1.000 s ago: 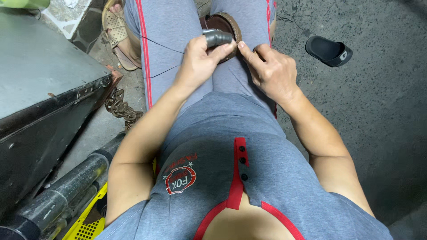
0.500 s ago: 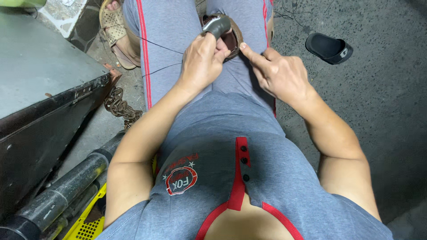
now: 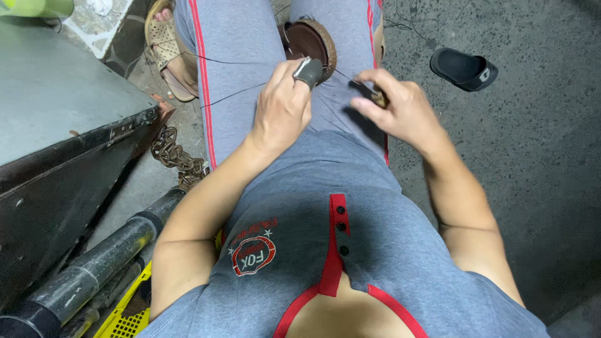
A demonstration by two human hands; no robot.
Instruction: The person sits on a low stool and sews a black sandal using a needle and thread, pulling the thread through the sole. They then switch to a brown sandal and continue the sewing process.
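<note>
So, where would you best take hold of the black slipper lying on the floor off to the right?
Grip the black slipper by its strap band, coming from above. It lies flat on the concrete floor, sole down, apart from the right hand, so the raised band is likely the easiest part to get fingers under.

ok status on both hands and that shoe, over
Left hand grips dark piece by brown shoe. Right hand pinches tool, thread taut. Nothing in the way.
</note>
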